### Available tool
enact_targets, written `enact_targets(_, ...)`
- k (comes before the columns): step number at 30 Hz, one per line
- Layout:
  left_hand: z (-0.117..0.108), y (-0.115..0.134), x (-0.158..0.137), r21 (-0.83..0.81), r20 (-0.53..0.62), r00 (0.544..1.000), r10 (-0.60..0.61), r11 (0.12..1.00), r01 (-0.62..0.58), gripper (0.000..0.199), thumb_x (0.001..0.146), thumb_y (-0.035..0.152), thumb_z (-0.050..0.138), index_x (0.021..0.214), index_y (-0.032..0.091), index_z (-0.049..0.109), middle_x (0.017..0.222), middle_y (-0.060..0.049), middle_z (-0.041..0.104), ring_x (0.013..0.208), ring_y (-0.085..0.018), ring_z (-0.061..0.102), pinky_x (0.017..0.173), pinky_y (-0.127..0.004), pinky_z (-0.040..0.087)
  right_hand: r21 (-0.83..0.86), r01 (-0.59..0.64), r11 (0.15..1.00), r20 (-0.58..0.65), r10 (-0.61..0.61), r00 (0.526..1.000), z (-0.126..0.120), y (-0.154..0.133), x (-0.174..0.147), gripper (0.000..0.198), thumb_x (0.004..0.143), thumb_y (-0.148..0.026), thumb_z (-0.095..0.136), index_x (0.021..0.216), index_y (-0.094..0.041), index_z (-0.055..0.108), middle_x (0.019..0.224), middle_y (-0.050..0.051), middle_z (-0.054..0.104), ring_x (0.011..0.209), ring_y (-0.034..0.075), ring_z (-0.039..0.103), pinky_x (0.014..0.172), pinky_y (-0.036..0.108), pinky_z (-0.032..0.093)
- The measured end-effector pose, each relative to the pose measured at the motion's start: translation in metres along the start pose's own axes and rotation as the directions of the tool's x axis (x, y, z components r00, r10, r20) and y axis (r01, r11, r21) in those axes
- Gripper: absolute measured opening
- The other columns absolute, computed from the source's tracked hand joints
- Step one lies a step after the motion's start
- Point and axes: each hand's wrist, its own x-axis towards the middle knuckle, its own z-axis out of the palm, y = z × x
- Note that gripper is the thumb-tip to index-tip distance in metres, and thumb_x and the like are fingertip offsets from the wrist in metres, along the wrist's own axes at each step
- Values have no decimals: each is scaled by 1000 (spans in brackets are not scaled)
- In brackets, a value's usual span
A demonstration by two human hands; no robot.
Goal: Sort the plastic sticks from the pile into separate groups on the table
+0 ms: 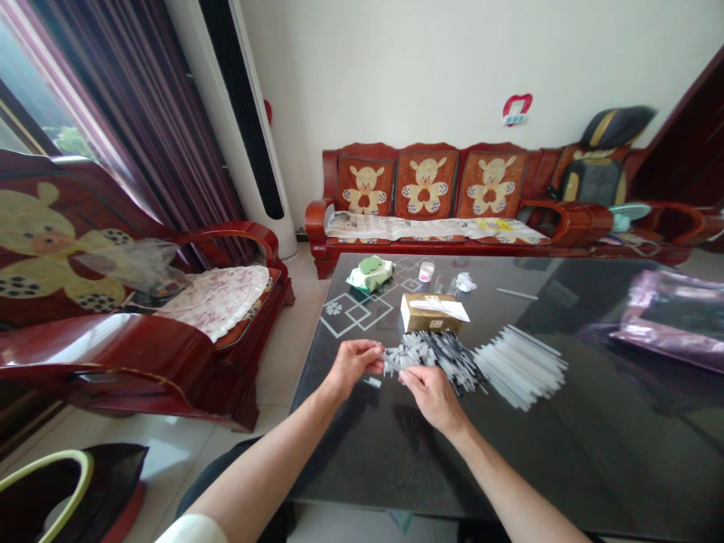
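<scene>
My left hand (356, 367) pinches one end of a thin, pale translucent stick (391, 363) above the dark table. At the other end, the fingertips of my right hand (433, 394) are closed on the same stick. Whether it is a tube or a solid strip is too small to tell. Just beyond my hands lies a loose heap of black and clear thin pieces (446, 356). To the right of that heap, long whitish translucent sticks (523, 366) lie side by side. A small white piece (372, 383) rests on the table below my left hand.
A tissue box (433, 313) stands behind the heap. Farther back are a green wipes pack (370, 274), a small cup (426, 271), crumpled tissue (465, 282) and a lone stick (516, 294). Purple plastic packaging (676, 320) lies right on the dark glossy table (566, 467).
</scene>
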Motion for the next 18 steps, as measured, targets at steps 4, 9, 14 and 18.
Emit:
enact_targets(4, 3, 1, -2, 0, -18, 1000, 10, 1000, -10, 41, 62, 42, 81, 80, 7, 71, 65, -6, 67, 55, -11, 61, 57, -22, 53, -201, 30, 979, -35, -38, 999, 1, -4, -4, 42, 92, -38, 40, 57, -18, 54, 49, -2, 42, 49, 11, 33, 53, 26, 24)
enact_targets(9, 0, 3, -3, -18, 93, 996, -6, 1000, 7, 37, 67, 41, 79, 81, 8, 71, 67, -6, 68, 56, -10, 61, 57, -21, 52, 22, 16, 1000, 36, -17, 999, -5, -1, -3, 40, 91, -38, 43, 61, -16, 59, 51, -3, 38, 51, 10, 35, 53, 25, 25)
enact_targets(14, -1, 3, -3, -21, 104, 994, -32, 999, 34, 36, 68, 41, 78, 80, 8, 71, 66, -7, 67, 55, -9, 61, 57, -20, 52, 258, -134, 957, 100, 112, 989, -8, 3, -1, 38, 87, -40, 48, 66, -13, 66, 50, -5, 33, 48, 9, 31, 48, 23, 23)
enact_targets(18, 0, 4, -3, -40, 68, 998, -4, 999, 7, 41, 71, 43, 76, 92, 8, 70, 69, -7, 68, 57, -11, 62, 59, -22, 53, 301, -203, 932, 114, 176, 978, -1, 6, 0, 39, 87, -42, 48, 70, -13, 67, 49, -5, 34, 46, 8, 30, 46, 23, 22)
